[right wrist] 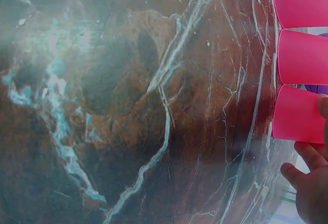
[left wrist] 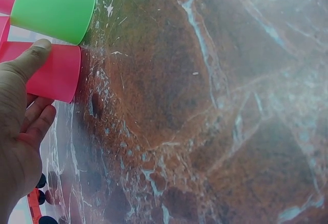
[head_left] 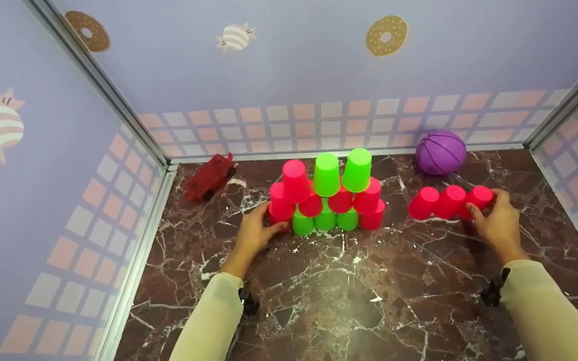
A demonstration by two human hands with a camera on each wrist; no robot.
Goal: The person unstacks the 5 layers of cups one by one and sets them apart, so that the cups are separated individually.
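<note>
Pink and green cups stand upside down in a three-tier stack at the centre of the head view, with a pink cup (head_left: 295, 180) and two green cups (head_left: 326, 175) on top. My left hand (head_left: 255, 233) grips the pink cup (left wrist: 59, 75) at the stack's lower left corner, thumb across its front and fingers round its outer side. To the right, three pink cups (head_left: 449, 201) stand upside down in a row, side by side. My right hand (head_left: 500, 223) holds the rightmost of these, the end pink cup (right wrist: 300, 114), with the thumb in front; its fingers are partly hidden.
Behind the row, a purple ball (head_left: 441, 152) lies near the back wall. A red toy (head_left: 209, 176) sits at the back left, beyond the left hand. Walls with printed squares enclose the dark marbled surface (head_left: 329, 301) at the back and both sides.
</note>
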